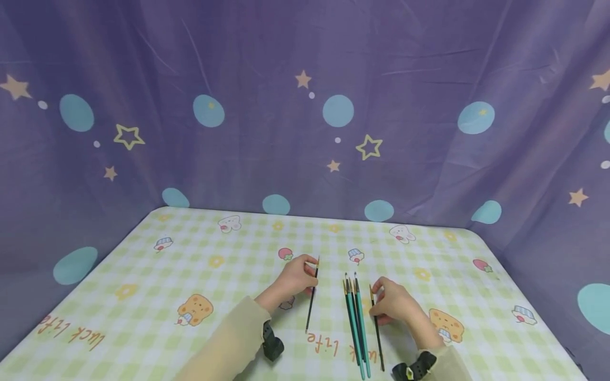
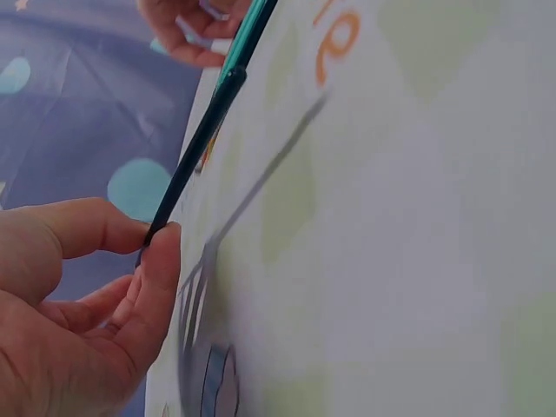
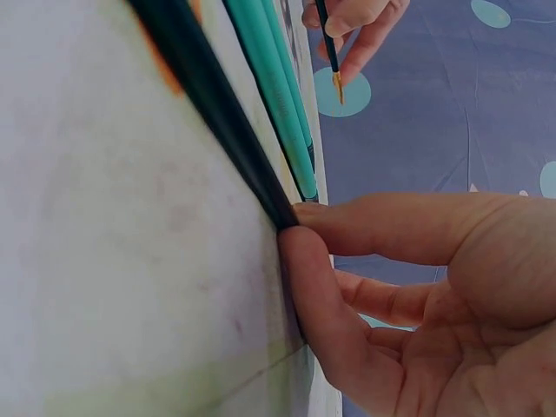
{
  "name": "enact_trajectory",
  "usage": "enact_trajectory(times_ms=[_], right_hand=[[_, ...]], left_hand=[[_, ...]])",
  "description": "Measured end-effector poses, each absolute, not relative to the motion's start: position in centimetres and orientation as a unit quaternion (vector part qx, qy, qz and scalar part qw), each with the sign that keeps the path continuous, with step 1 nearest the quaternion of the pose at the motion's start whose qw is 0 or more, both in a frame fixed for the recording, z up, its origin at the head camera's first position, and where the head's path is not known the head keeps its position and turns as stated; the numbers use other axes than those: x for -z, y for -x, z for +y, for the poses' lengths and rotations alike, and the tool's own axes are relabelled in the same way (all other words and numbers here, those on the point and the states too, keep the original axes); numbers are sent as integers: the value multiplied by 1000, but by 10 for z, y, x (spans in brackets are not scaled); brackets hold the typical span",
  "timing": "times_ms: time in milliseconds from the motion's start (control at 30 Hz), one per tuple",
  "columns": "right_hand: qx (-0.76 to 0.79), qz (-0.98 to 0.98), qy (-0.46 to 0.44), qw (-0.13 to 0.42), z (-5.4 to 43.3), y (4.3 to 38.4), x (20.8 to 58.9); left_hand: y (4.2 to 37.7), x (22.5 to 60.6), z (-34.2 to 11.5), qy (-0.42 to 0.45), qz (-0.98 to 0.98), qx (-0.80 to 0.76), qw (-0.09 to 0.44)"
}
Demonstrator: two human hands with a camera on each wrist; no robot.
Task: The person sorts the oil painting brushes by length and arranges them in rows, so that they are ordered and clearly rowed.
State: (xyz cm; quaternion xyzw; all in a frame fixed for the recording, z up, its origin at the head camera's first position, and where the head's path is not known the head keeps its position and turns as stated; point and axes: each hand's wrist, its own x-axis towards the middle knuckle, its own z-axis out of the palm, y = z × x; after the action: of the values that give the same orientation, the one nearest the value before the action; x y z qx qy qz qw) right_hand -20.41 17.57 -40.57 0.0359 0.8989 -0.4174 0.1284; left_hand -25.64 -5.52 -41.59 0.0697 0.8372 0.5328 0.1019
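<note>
In the head view my left hand pinches a thin dark paintbrush between thumb and fingertips, its tip pointing away from me. That brush is held above the cloth, with its shadow apart from it in the left wrist view. My right hand pinches another dark paintbrush near its bristle end. Whether this brush touches the cloth I cannot tell. Between the hands lies a group of several paintbrushes with teal and dark handles, side by side, bristles pointing away from me.
A green-and-white checked tablecloth with printed cartoons covers the table. Behind it hangs a purple curtain with stars and blue spots. Dark bands sit around both wrists.
</note>
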Motion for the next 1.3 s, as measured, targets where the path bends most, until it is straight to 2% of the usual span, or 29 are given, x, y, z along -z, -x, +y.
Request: enact_trajectory(times_ms=[733,1300], right_hand=[[418,899,-32,129,176,205,406],[414,900,-37,129,176,206,407]], left_hand=[[299,403,-113,-29,846,-530,38],[325,412,-145,-8,871,-491,21]])
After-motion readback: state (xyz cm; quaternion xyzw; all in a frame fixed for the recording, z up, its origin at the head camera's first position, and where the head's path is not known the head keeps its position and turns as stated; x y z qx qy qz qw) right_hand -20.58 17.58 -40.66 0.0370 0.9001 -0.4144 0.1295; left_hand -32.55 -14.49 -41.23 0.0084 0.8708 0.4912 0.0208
